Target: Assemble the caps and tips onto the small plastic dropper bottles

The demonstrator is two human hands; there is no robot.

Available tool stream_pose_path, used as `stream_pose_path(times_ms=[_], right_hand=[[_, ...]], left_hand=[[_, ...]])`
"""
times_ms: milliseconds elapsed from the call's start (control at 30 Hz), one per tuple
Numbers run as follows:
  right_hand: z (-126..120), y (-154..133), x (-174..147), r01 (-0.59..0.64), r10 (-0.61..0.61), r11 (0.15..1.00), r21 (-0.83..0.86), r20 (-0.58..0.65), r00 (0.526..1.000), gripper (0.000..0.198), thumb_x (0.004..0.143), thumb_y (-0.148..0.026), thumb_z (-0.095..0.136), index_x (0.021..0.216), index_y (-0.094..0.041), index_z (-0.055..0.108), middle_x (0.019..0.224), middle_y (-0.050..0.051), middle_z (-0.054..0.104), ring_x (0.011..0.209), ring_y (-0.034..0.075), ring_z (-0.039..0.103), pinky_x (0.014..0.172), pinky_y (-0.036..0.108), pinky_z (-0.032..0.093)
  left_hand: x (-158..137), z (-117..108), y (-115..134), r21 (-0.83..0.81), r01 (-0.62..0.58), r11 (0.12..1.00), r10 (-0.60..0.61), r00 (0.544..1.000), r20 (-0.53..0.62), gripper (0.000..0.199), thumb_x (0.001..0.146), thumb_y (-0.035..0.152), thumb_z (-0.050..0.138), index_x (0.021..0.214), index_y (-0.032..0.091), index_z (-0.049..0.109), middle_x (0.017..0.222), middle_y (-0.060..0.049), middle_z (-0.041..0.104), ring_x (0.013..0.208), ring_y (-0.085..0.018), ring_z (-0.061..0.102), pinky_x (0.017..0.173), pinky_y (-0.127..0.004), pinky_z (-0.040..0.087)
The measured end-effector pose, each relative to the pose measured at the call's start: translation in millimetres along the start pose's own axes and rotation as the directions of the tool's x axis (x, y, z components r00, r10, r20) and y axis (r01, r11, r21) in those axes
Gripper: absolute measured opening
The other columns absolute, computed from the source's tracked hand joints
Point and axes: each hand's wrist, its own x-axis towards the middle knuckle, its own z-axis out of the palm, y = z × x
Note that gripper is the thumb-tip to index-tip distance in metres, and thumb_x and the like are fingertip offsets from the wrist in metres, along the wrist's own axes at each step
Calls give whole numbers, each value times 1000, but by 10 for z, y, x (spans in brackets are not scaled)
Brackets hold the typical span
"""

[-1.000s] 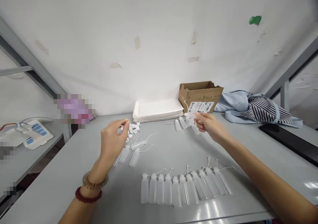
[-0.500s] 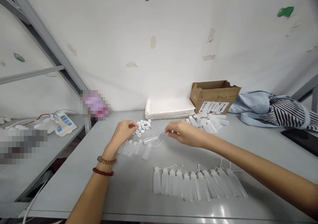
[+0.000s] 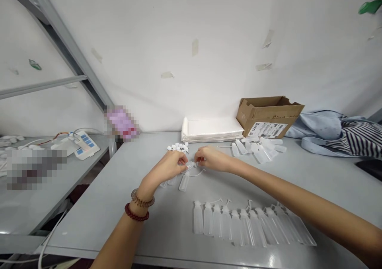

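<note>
One small translucent plastic bottle (image 3: pixel 189 166), pinched midway across the flat grey desk (image 3: pixel 170 225) by your left hand (image 3: pixel 171 165), your right hand (image 3: pixel 211 158) pinching narrowly at its right end, could slip if squeezed unevenly.

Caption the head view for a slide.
Left hand and right hand at a translucent bottle, beyond a row of bottles on a grey table.
</note>
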Motion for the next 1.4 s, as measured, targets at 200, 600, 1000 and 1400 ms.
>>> stream_pose_path(times_ms=[200,600,1000,1400], right_hand=[[76,71,42,-25,24,999,23,24,999,25,91,-29,55,111,-14,58,109,7,61,90,18,62,77,38,53],[145,45,90,-94,96,985,147,-1,995,28,90,-29,55,114,-15,56,114,8,59,95,20,61,79,40,52],[12,20,75,-214,205,918,334,63,977,28,89,-30,57,113,-15,58,116,7,59,94,20,61,76,37,53],[-180,-73,26,-110,305,763,637,-204,930,8,67,-10,63,72,-14,68,65,0,67,66,15,63,65,27,49]], left_hand=[[0,4,25,26,20,999,-20,1000,14,16,67,21,55,75,15,68,76,-6,69,76,-22,61,69,-30,45],[66,63,-43,5,57,998,-57,998,37,14,66,22,57,76,16,64,78,-4,67,77,-21,61,68,-29,46],[69,91,-51,-111,41,993,-45,999,-26,9,60,17,57,68,18,56,64,1,59,62,-17,56,56,-26,42],[37,14,32,-428,11,904,-88,983,-160,16,66,22,65,71,17,51,75,0,59,62,-12,53,55,-24,41]])
